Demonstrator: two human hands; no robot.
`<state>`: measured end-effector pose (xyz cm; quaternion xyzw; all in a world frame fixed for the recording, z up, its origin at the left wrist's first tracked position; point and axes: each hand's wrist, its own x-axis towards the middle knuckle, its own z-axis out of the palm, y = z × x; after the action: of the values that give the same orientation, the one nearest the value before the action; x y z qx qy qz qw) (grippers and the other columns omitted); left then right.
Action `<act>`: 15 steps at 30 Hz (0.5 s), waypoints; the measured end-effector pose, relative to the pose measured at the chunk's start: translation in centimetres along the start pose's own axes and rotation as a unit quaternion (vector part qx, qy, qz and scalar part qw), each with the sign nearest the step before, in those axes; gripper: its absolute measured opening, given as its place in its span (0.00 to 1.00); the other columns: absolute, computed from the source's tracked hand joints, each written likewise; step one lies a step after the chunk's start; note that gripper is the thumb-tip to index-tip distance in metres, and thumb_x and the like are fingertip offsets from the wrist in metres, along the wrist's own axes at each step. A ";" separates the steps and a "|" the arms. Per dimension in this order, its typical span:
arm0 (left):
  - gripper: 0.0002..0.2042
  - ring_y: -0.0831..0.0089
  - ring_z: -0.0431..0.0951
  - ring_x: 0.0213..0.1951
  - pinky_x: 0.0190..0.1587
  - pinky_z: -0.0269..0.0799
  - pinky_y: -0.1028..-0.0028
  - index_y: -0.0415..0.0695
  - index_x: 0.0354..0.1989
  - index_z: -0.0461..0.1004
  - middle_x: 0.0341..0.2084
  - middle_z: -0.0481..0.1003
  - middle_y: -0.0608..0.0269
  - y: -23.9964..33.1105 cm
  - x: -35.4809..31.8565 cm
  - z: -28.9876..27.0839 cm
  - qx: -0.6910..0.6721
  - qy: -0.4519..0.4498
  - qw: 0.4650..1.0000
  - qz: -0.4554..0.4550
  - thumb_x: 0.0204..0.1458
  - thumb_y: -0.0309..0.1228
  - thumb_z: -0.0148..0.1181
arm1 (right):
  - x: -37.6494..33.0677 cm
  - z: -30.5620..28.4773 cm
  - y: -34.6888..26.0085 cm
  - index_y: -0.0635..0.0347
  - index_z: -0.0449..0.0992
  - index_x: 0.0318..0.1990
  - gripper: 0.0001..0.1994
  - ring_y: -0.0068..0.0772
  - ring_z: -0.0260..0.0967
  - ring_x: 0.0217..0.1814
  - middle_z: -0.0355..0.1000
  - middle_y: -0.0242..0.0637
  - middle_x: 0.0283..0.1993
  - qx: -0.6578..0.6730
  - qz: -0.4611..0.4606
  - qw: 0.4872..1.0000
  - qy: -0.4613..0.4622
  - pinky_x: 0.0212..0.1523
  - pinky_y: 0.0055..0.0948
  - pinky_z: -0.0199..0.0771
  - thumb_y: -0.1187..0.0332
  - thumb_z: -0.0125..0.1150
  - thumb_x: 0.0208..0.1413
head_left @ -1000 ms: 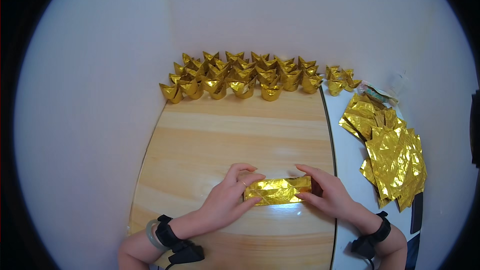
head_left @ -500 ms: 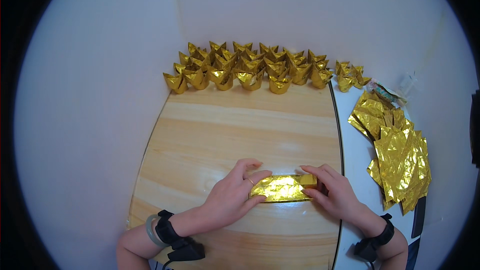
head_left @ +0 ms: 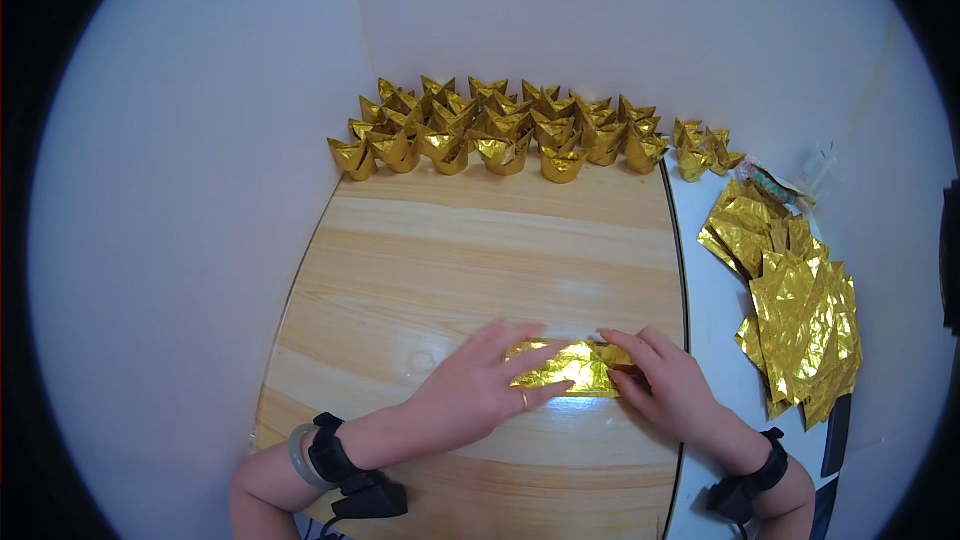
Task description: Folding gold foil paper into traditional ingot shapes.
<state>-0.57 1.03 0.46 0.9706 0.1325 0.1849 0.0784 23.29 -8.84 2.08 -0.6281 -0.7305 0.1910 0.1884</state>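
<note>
A folded strip of shiny gold foil paper (head_left: 575, 372) lies crosswise on the wooden tabletop, near the front. My left hand (head_left: 478, 380) reaches over its left part, fingers stretched and spread across the foil; a ring sits on one finger. At the strip's right end, my right hand (head_left: 668, 385) holds the foil, thumb on the near side and fingers at the far edge. Creases run along the strip's length. The hands cover both of its ends.
Rows of folded gold paper ingots (head_left: 503, 152) stand along the table's (head_left: 480, 260) far edge. A few more ingots (head_left: 694, 160) are on the white surface at right, beside a clear plastic wrapper (head_left: 820, 170) and a pile of gold foil sheets (head_left: 808, 325). Walls rise behind and to both sides.
My left hand has slid inward over the strip, its fingers opening out from a pinch at the left end. The strip has shifted slightly away from me. My right hand stays at its end.
</note>
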 end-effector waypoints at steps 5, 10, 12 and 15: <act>0.23 0.60 0.64 0.62 0.62 0.64 0.66 0.47 0.56 0.70 0.58 0.66 0.57 -0.5 -1.3 1.0 -0.109 -0.068 0.990 0.058 0.48 0.26 0.54 | 0.5 0.3 0.7 0.57 0.62 0.63 0.30 0.42 0.61 0.61 0.62 0.45 0.60 -0.198 -0.149 0.964 0.094 0.60 0.42 0.62 0.63 0.62 0.52; 0.20 0.61 0.63 0.63 0.63 0.63 0.67 0.46 0.57 0.69 0.60 0.64 0.56 -0.2 -1.0 1.0 -0.124 -0.054 0.988 0.071 0.54 0.32 0.56 | 0.1 0.4 -0.1 0.65 0.55 0.66 0.40 0.41 0.48 0.73 0.51 0.49 0.70 -0.157 -0.233 0.953 -0.115 0.70 0.44 0.48 0.44 0.57 0.53; 0.20 0.59 0.63 0.63 0.63 0.63 0.66 0.47 0.57 0.69 0.60 0.64 0.55 -0.2 -1.1 0.8 -0.131 -0.057 0.988 0.064 0.55 0.34 0.56 | 0.0 0.4 0.0 0.69 0.53 0.66 0.46 0.42 0.47 0.74 0.51 0.51 0.70 -0.184 -0.196 0.958 -0.100 0.70 0.45 0.48 0.37 0.52 0.53; 0.19 0.56 0.62 0.64 0.62 0.63 0.64 0.50 0.56 0.70 0.62 0.62 0.53 -0.1 -1.1 0.6 -0.130 -0.068 0.989 0.034 0.56 0.37 0.57 | 0.0 0.2 0.1 0.70 0.52 0.66 0.46 0.43 0.46 0.74 0.50 0.51 0.71 -0.209 -0.155 0.961 -0.092 0.70 0.47 0.47 0.37 0.51 0.53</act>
<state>-1.37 0.74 -0.52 0.9664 0.0688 0.1363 0.2069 23.28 -8.84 1.86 -0.5119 -0.8569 0.0594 0.0119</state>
